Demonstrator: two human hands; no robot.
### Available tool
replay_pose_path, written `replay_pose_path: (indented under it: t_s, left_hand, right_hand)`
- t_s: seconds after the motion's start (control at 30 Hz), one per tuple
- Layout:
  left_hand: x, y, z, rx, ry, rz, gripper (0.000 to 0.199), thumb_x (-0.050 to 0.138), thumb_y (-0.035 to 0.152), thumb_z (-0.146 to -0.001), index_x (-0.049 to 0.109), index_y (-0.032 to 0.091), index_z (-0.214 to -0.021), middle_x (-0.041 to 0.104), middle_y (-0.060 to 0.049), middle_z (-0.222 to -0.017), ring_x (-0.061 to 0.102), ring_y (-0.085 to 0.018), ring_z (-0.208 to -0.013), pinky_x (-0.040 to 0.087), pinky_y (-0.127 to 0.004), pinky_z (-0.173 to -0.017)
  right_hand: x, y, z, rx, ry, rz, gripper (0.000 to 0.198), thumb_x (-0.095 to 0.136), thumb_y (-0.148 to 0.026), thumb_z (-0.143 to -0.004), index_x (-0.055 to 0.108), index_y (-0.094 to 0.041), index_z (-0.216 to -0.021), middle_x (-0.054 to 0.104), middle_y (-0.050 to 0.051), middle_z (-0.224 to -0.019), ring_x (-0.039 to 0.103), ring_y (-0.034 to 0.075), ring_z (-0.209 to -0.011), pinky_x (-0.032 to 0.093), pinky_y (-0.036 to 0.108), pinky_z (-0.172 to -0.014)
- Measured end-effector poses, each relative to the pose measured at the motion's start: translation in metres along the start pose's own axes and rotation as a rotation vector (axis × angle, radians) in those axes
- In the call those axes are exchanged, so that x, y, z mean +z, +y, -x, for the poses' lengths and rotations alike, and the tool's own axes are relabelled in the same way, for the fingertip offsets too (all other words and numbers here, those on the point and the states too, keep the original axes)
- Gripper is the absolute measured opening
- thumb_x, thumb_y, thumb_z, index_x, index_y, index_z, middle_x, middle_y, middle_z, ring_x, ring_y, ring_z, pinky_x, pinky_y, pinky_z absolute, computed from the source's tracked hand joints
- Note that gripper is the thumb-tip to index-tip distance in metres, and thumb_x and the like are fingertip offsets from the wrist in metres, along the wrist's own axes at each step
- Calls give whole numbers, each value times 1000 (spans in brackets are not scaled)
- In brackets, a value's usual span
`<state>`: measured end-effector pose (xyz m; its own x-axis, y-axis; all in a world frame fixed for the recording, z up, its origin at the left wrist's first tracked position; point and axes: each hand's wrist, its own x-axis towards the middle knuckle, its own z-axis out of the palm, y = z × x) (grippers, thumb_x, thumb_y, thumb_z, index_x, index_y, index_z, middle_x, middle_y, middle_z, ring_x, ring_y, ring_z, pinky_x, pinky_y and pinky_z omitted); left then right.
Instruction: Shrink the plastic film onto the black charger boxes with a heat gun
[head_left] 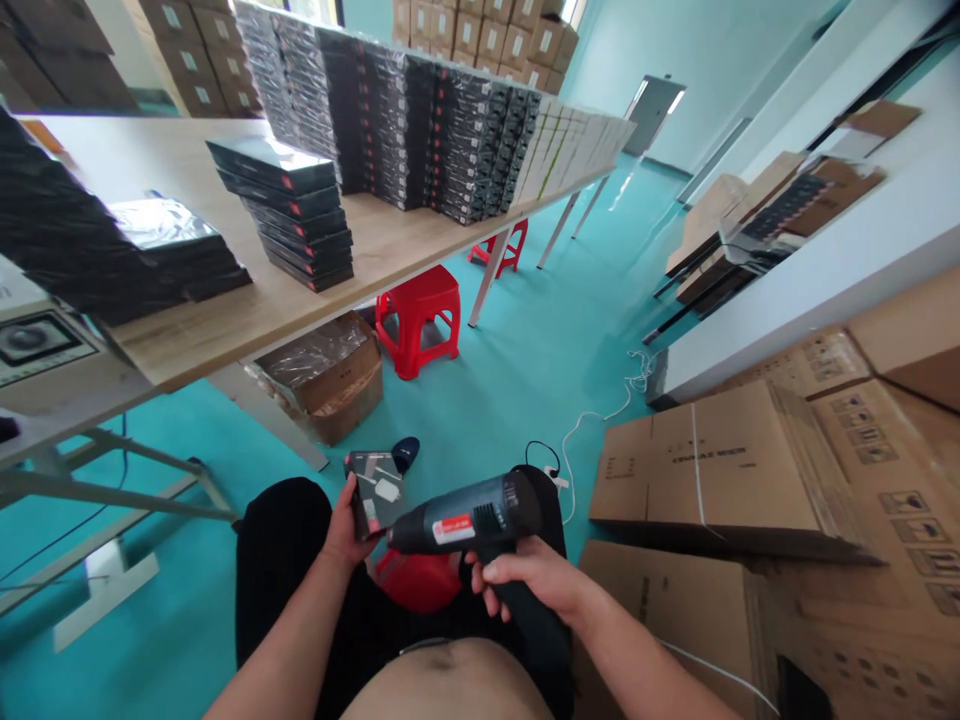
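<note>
My left hand (pixel 351 530) grips a small dark product box (pixel 379 490) by its edge, above my lap. A white device is printed on the face turned up to me. In my right hand (pixel 529 580) is a dark heat gun (pixel 472 520) with a red and white label, fingers wrapped around its handle. The gun's nozzle points left, close to the box's lower right side; I cannot tell whether they touch. Part of a red stool (pixel 420 580) shows between my legs.
A wooden table (pixel 405 235) on the left bears a short stack of boxes (pixel 300 215) and long wrapped rows (pixel 420 130). Beneath it are a carton (pixel 337 385) and a red stool (pixel 420 310). Cardboard boxes (pixel 697 465) crowd the right; a white cable (pixel 592 420) crosses the floor.
</note>
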<state>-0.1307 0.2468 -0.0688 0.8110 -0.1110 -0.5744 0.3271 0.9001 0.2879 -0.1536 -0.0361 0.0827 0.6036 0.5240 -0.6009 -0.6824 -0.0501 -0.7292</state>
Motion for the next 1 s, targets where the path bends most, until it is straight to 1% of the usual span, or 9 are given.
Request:
replay_pose_path:
  t_s: [0.13, 0.2, 0.3, 0.37, 0.47, 0.63, 0.8, 0.9, 1.0]
  left_hand:
    - [-8, 1, -7, 19, 106, 72, 36, 56, 48, -82, 57, 17, -102, 69, -7, -87, 67, -24, -84, 52, -46, -82]
    - [-11, 2, -11, -10, 108, 80, 40, 54, 52, -82, 57, 16, -100, 68, -11, -91, 66, -28, -89, 52, -50, -80]
    - [-15, 1, -14, -48, 77, 73, 41, 53, 52, -82, 58, 14, -97, 68, -15, -95, 65, -30, -94, 54, -48, -78]
    - [-16, 0, -16, -54, 71, 59, 39, 54, 50, -82, 58, 14, -95, 68, -16, -94, 65, -31, -93, 54, -48, -78]
    - [-18, 0, -15, -47, 54, 55, 40, 56, 50, -81, 56, 13, -95, 67, -18, -98, 63, -34, -98, 53, -51, -81]
    - [-17, 2, -14, -34, 75, 96, 38, 56, 47, -82, 54, 12, -97, 65, -19, -100, 64, -33, -96, 53, -50, -81]
    - [-18, 2, -16, -48, 108, 143, 37, 60, 45, -80, 54, 13, -96, 65, -17, -98, 63, -33, -99, 54, -51, -82]
    - [-21, 2, -19, -46, 120, 150, 33, 61, 44, -79, 53, 15, -93, 64, -15, -97, 64, -32, -98, 55, -48, -80]
    - [-22, 1, -21, -19, 93, 140, 30, 62, 41, -79, 54, 16, -92, 65, -12, -93, 66, -28, -91, 57, -42, -75]
  right_hand:
    - [-3, -4, -5, -86, 201, -51, 29, 61, -26, -70, 63, -11, -94, 68, 6, -75, 61, 14, -55, 46, 24, -46]
    - [-2, -6, -5, -62, 163, -17, 28, 63, -26, -69, 64, -11, -93, 68, 6, -75, 61, 14, -55, 45, 24, -46]
    - [8, -4, -7, -49, 44, 1, 29, 65, -26, -68, 66, -10, -92, 69, 7, -76, 61, 14, -55, 45, 25, -48]
    - [15, -3, -10, -98, 81, -23, 31, 65, -28, -68, 66, -11, -94, 69, 7, -78, 61, 14, -56, 46, 25, -49]
    - [18, -3, -15, -145, 213, -24, 31, 65, -30, -69, 65, -11, -94, 68, 6, -76, 61, 14, -56, 46, 25, -48]
    - [12, -3, -15, -93, 114, 30, 30, 66, -27, -68, 66, -10, -92, 68, 7, -76, 61, 15, -56, 45, 25, -48]
    - [10, -5, -15, -127, 275, 12, 28, 63, -28, -70, 65, -11, -92, 68, 6, -74, 60, 15, -55, 46, 25, -48]
    - [12, -3, -13, -60, 176, 63, 26, 65, -25, -68, 66, -10, -89, 68, 6, -71, 60, 15, -53, 45, 25, -46]
    - [21, 0, -14, -88, 72, 38, 26, 66, -25, -68, 67, -11, -89, 68, 6, -74, 60, 14, -54, 46, 25, -49]
